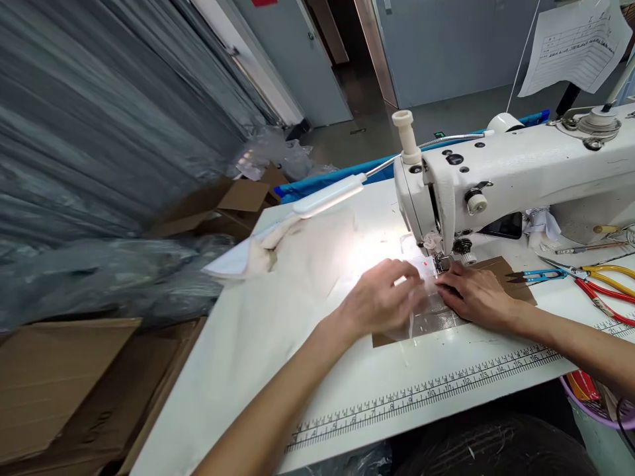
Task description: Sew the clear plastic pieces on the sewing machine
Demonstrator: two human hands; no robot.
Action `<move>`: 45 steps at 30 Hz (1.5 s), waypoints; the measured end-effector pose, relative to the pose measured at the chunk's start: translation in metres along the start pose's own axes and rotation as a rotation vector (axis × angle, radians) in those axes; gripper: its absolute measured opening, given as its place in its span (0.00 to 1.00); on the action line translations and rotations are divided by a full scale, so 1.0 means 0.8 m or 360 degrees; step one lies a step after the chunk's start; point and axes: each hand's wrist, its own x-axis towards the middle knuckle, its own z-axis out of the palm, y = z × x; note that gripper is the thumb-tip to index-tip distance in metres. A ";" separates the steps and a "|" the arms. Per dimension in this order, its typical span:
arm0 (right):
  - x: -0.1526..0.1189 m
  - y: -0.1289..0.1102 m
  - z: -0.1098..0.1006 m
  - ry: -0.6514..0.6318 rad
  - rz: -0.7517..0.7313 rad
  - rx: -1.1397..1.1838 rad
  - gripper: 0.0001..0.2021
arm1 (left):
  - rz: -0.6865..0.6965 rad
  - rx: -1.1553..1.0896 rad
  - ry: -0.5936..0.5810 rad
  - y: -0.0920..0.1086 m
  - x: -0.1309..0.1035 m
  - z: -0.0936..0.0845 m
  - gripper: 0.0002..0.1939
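A white sewing machine [516, 172] stands at the right, its presser foot [440, 263] low over the work. My left hand [381, 297] is just left of the foot, its fingers curled and a little blurred. A thin whitish strip [411, 327] hangs under those fingers. Close against the foot on its right is my right hand [473, 294], its thumb and fingers drawn together; what lies between them is hidden. Beneath both hands is a brown plate [381, 340] partly covered by a shiny clear sheet [436, 320]. White material [421, 266] with a small red mark lies by the foot.
Pale cloth [282, 291] spreads over the left of the white table, below a lit lamp [330, 196]. Blue thread snips [538, 274], yellow-handled scissors [608, 272] and red-handled pliers [605, 297] lie at right. A ruler tape [431, 396] follows the front edge. Cardboard boxes [64, 383] stand left.
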 end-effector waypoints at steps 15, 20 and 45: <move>0.005 0.021 -0.032 -0.0229 -0.0113 0.0490 0.17 | -0.0036 -0.0113 0.0194 0.046 -0.011 0.020 0.03; -0.019 0.015 -0.030 -0.0053 -0.0155 0.0548 0.15 | -0.0293 -0.0382 0.0194 0.048 -0.015 0.022 0.07; -0.004 0.039 -0.023 -0.0177 -0.0309 0.0230 0.20 | 0.0059 -0.0151 0.0172 0.042 -0.011 0.021 0.04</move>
